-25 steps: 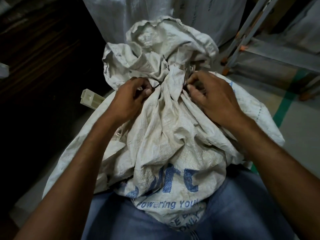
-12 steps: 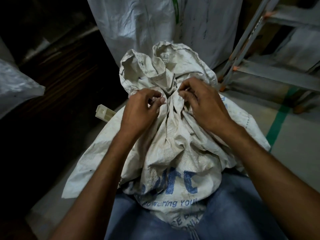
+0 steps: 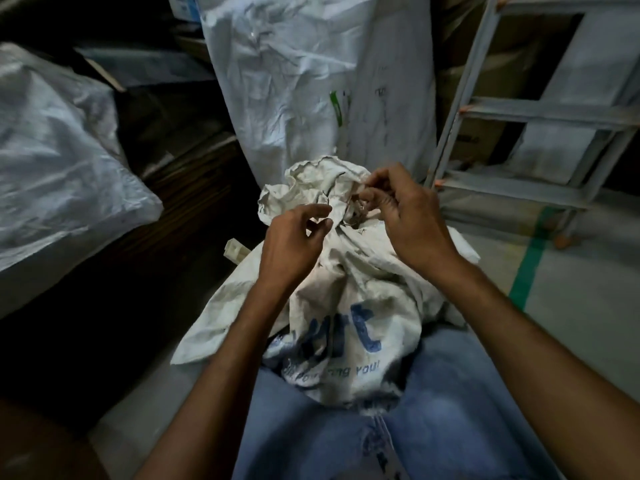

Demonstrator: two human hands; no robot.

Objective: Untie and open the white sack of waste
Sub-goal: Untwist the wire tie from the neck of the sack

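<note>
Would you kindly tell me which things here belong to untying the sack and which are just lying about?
Job: white sack; tie; left hand; right hand.
Lying about: tall sack behind; metal ladder; plastic bag; small white plastic piece.

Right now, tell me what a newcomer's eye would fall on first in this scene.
First, the dirty white sack with blue lettering, propped in the centre against the person's jeans. Both hands are at its crumpled neck: the right hand pinches there, while the left hand hovers beside it, fingers curled. Behind stands a tall white bag, with a grey metal frame at right.
</note>
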